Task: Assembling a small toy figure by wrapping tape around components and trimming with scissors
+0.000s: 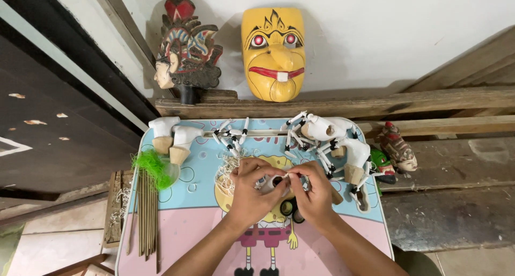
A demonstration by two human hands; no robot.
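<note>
My left hand [249,193] and my right hand [316,193] meet over the middle of a small cartoon-printed table [193,222]. Together they grip a small white puppet piece [272,181] with a dark hole in it; thin string runs between my fingers. A tangle of pale string [224,175] lies just left of my left hand. Small black rings [289,207] sit on the table under my right hand.
White puppet torsos with wooden bases [170,139] stand at the table's back left; jointed white puppet arms and bodies [327,139] lie at the back right. Thin sticks [145,211] and green fluff [152,166] lie on the left. A yellow mask [273,53] and carved heads [185,48] rest on a plank behind.
</note>
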